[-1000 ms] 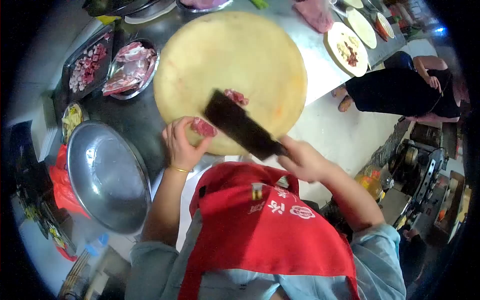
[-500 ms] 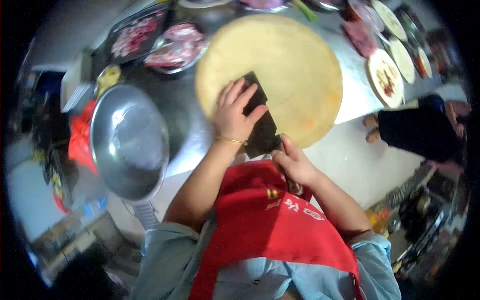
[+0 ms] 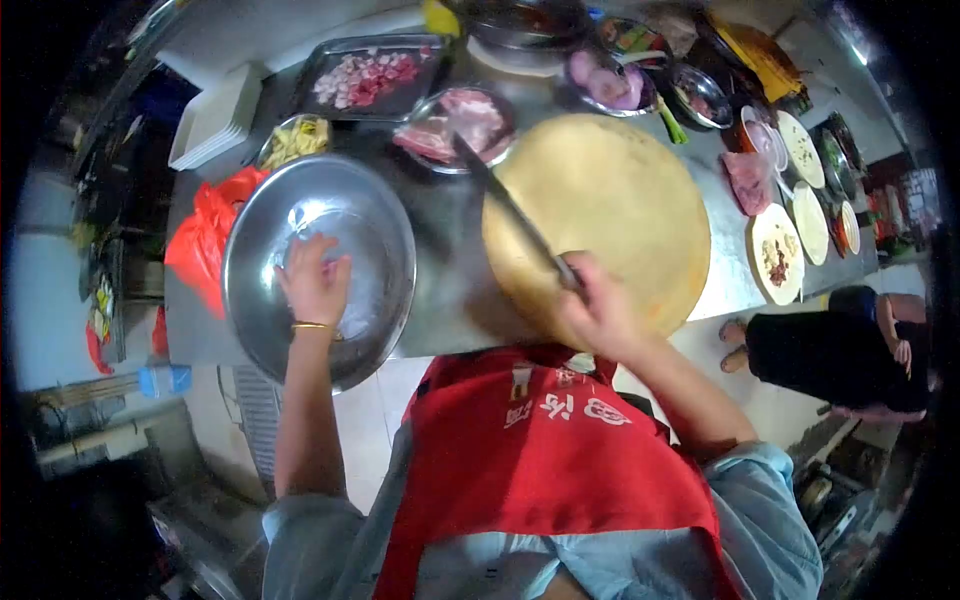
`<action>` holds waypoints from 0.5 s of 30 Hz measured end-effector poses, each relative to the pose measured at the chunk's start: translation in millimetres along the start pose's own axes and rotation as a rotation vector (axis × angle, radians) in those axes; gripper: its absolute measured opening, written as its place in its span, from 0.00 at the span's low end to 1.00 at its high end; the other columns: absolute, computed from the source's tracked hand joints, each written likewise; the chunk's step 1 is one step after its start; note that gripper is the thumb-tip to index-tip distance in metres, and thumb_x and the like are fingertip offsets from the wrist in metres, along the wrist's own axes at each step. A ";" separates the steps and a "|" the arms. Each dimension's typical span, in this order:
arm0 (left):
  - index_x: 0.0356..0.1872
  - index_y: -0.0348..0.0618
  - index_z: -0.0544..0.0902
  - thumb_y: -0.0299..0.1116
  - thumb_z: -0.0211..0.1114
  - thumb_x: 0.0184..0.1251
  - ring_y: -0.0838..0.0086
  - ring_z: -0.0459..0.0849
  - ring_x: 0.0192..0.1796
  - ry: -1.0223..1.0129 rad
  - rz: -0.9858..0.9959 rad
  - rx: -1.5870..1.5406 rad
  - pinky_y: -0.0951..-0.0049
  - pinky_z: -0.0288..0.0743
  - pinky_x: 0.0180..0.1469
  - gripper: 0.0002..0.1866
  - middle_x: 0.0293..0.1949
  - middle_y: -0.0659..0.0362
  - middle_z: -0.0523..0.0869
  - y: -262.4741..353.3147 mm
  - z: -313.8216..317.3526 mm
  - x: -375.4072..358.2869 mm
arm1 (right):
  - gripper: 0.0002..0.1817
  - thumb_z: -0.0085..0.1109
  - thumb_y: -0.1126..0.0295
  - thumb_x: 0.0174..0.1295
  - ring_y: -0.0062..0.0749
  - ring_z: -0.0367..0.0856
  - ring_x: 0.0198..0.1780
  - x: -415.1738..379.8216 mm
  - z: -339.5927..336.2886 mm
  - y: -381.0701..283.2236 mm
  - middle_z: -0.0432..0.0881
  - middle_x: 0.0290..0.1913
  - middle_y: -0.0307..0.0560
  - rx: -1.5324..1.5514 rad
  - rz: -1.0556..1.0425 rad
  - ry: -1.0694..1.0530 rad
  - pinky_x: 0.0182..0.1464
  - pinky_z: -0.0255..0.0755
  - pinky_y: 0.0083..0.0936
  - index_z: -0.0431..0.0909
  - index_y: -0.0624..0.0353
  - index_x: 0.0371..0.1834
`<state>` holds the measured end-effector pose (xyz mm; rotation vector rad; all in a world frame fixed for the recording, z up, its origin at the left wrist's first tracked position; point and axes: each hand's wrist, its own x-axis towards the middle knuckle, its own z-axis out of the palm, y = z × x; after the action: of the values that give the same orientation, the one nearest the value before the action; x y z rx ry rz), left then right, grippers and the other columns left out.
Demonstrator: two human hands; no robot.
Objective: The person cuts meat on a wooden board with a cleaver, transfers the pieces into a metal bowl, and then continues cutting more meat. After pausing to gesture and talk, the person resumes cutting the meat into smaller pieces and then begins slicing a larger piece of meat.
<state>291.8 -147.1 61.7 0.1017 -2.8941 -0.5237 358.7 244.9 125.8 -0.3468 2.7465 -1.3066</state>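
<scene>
My right hand (image 3: 598, 308) is wrapped round the handle of a cleaver (image 3: 515, 212). Its dark blade shows nearly edge-on, slanting up and left across the edge of the round chopping board (image 3: 610, 220). In this view the blade's tip overlaps the plate of raw meat (image 3: 468, 122) behind the board. My left hand (image 3: 316, 285) is inside the large metal bowl (image 3: 385, 275), fingers loosely bent and apart, with no object visible in them. A thin bracelet circles that wrist.
A tray of diced meat (image 3: 375, 78), a bowl of yellowish pieces (image 3: 297, 142) and stacked white trays (image 3: 215, 120) stand at the back left. A red plastic bag (image 3: 200, 240) lies beside the metal bowl. Plates (image 3: 776, 255) line the right side; another person (image 3: 830, 360) is beyond.
My left hand has left the cleaver's blade and moved left into the metal bowl. The right hand has lifted the cleaver and swung its blade to the upper left. The view has shifted.
</scene>
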 end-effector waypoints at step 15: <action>0.57 0.46 0.78 0.47 0.67 0.55 0.52 0.81 0.53 -0.382 0.482 0.054 0.58 0.73 0.58 0.28 0.50 0.48 0.83 81.7 111.6 268.0 | 0.23 0.60 0.73 0.53 0.51 0.74 0.48 -74.3 -9.4 108.4 0.78 0.45 0.52 -0.689 0.359 0.334 0.52 0.70 0.42 0.78 0.52 0.56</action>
<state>4.2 -60.3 37.0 -0.7457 -3.1254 -0.4069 411.0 335.8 46.0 0.3572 3.2500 -0.3312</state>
